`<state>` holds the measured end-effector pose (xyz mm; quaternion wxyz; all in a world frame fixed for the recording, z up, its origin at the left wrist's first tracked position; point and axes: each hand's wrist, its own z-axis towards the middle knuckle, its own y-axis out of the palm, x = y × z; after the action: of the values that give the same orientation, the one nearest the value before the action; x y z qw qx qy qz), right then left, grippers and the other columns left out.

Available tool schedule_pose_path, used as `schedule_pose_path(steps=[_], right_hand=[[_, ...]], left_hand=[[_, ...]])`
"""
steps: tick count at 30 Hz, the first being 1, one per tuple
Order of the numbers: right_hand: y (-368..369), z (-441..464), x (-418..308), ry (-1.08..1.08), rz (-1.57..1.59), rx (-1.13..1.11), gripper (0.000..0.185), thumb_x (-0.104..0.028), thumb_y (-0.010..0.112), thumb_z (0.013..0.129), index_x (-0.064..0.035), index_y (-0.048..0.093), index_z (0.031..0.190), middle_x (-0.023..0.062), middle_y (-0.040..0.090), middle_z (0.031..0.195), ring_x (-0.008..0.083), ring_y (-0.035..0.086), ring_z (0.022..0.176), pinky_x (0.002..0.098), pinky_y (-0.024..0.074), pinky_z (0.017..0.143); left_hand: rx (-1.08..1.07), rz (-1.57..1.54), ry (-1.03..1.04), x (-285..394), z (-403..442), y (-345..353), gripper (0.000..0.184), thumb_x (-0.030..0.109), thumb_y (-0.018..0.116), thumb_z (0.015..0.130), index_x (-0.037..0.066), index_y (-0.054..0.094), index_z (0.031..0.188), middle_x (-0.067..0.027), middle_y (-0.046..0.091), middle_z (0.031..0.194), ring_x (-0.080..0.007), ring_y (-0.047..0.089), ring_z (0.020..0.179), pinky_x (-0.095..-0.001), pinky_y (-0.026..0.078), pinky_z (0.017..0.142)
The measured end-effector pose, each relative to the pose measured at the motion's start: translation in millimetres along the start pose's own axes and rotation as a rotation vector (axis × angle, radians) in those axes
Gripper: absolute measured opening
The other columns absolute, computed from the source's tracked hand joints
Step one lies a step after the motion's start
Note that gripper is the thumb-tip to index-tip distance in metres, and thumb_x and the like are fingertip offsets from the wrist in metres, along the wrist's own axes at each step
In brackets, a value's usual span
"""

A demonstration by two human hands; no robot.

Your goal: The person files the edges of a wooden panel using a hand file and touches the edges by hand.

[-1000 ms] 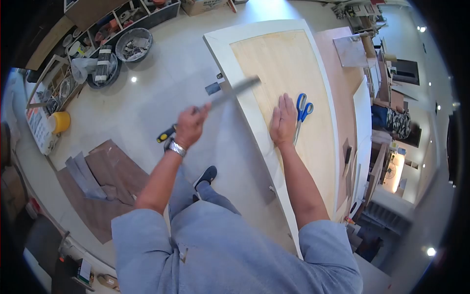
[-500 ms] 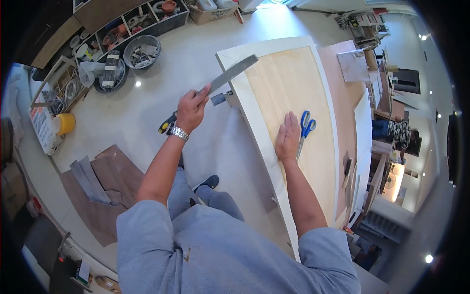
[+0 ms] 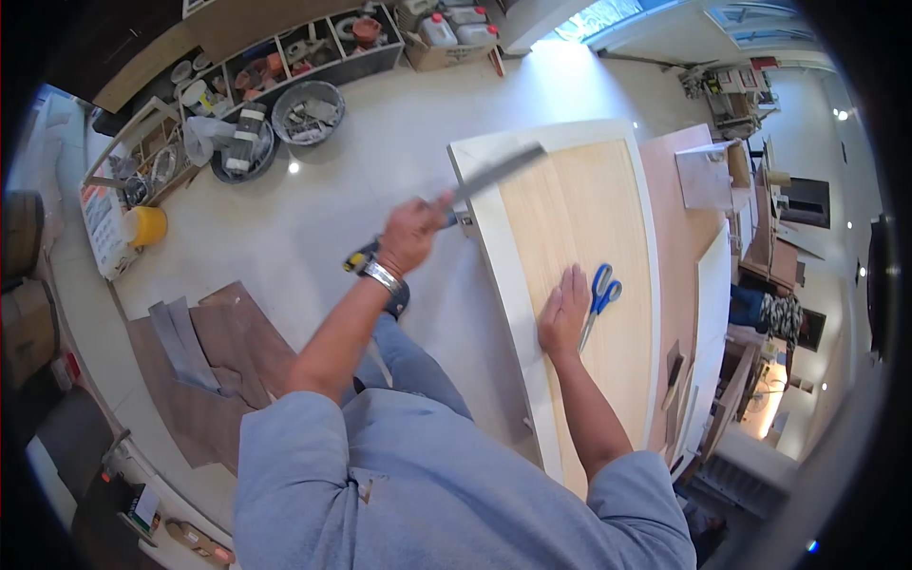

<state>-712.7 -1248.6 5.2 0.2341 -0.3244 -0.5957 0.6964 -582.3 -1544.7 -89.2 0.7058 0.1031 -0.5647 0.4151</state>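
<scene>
My left hand [image 3: 407,237], with a metal watch at the wrist, is wrapped round a long flat metal file [image 3: 503,171]. A black and yellow handle end sticks out below the fist. Slightly smeared by motion, the blade reaches over the white-edged corner of a wooden panel [image 3: 579,204]; whether it touches the edge I cannot tell. My right hand [image 3: 565,312] lies flat on the panel's pale wood face, fingers stretched out. Close beside those fingers lie blue-handled scissors [image 3: 604,290]. A small metal fitting [image 3: 465,220] sits at the panel's near edge.
Brown sheets [image 3: 218,356] lie on the floor at left. Beyond are a yellow container [image 3: 145,226], a bucket of scraps [image 3: 309,114] and a box of jugs [image 3: 446,43]. Right of the panel is a brush-like tool [image 3: 674,369]. Another person [image 3: 768,309] is far right.
My left hand and the file have moved right and forward relative to the panel, the blade reaching further over its corner. My right hand stays flat beside the scissors. The whole view has shifted.
</scene>
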Motion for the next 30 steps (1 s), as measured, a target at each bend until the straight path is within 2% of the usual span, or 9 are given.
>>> schedule_pose_path(steps=[4, 8, 11, 14, 17, 20, 26, 30], right_hand=[[-0.1, 2.1, 2.4, 0.005, -0.004, -0.046, 0.052, -0.019, 0.041, 0.103, 0.0065, 0.041, 0.148, 0.0242, 0.036, 0.157, 0.0404, 0.03, 0.147, 0.0512, 0.0186, 0.12], [-0.7, -0.8, 2.8, 0.006, -0.02, -0.045, 0.052, -0.018, 0.041, 0.103, 0.0072, 0.041, 0.148, 0.0242, 0.036, 0.157, 0.0402, 0.03, 0.147, 0.0515, 0.0185, 0.121], [2.8, -0.9, 5.7, -0.019, 0.005, -0.008, 0.05, -0.017, 0.043, 0.103, 0.0082, 0.043, 0.146, 0.0258, 0.04, 0.153, 0.0407, 0.033, 0.144, 0.0502, 0.0221, 0.12], [12.2, 10.5, 5.2, -0.024, 0.151, 0.089, 0.047, -0.017, 0.046, 0.103, 0.0096, 0.045, 0.143, 0.0272, 0.042, 0.15, 0.0416, 0.036, 0.141, 0.048, 0.0274, 0.118], [16.1, 38.4, -21.2, 0.153, 0.133, 0.098, 0.046, -0.018, 0.048, 0.104, 0.0106, 0.046, 0.14, 0.0278, 0.042, 0.148, 0.0425, 0.038, 0.139, 0.0462, 0.0308, 0.117], [26.1, 44.9, -32.6, 0.205, 0.07, 0.163, 0.046, -0.02, 0.048, 0.104, 0.0105, 0.047, 0.138, 0.0276, 0.042, 0.147, 0.0425, 0.039, 0.139, 0.0468, 0.0311, 0.117], [26.0, 45.0, -31.9, 0.218, -0.006, 0.134, 0.045, -0.021, 0.047, 0.104, 0.01, 0.048, 0.137, 0.0278, 0.044, 0.145, 0.0419, 0.039, 0.139, 0.0465, 0.0308, 0.118], [29.8, 44.1, -32.8, 0.222, 0.007, 0.153, 0.045, -0.021, 0.047, 0.104, 0.0095, 0.049, 0.137, 0.0279, 0.045, 0.145, 0.0416, 0.039, 0.139, 0.0458, 0.0307, 0.118]], left_hand=[[-0.131, 0.046, 0.095, 9.7, -5.0, -2.4, 0.057, 0.009, 0.07, 0.088, 0.03, 0.06, 0.14, -0.0088, 0.053, 0.071, -0.0279, 0.053, 0.067, -0.0421, 0.046, 0.06], [-0.012, 0.099, -0.025, -28.0, 17.6, -33.2, 0.056, 0.011, 0.071, 0.088, 0.03, 0.06, 0.14, -0.0072, 0.053, 0.074, -0.0269, 0.053, 0.067, -0.0403, 0.045, 0.063], [-0.005, -0.097, -0.047, -28.7, 41.9, -26.9, 0.054, 0.012, 0.071, 0.089, 0.028, 0.062, 0.139, -0.0051, 0.055, 0.076, -0.0249, 0.054, 0.068, -0.0383, 0.043, 0.067], [-0.09, -0.045, 0.067, -20.6, 51.0, -19.5, 0.053, 0.012, 0.072, 0.088, 0.028, 0.063, 0.139, -0.0039, 0.057, 0.077, -0.0238, 0.054, 0.068, -0.0366, 0.043, 0.069], [-0.121, -0.021, 0.083, -43.5, 55.8, -39.3, 0.056, 0.013, 0.073, 0.088, 0.031, 0.062, 0.139, -0.0032, 0.056, 0.077, -0.0235, 0.053, 0.068, -0.0366, 0.043, 0.069], [-0.122, -0.034, 0.056, -50.9, 65.0, -48.7, 0.057, 0.014, 0.073, 0.087, 0.033, 0.061, 0.14, -0.0029, 0.054, 0.076, -0.0239, 0.053, 0.068, -0.0375, 0.042, 0.069], [-0.191, 0.008, 0.207, -43.7, 80.0, -47.8, 0.056, 0.015, 0.072, 0.088, 0.033, 0.061, 0.139, -0.0022, 0.052, 0.074, -0.0237, 0.053, 0.07, -0.0389, 0.042, 0.07], [-0.149, -0.018, 0.16, -68.5, 83.9, -59.9, 0.054, 0.015, 0.072, 0.089, 0.032, 0.061, 0.139, -0.0029, 0.053, 0.076, -0.0233, 0.053, 0.071, -0.0388, 0.041, 0.07]])
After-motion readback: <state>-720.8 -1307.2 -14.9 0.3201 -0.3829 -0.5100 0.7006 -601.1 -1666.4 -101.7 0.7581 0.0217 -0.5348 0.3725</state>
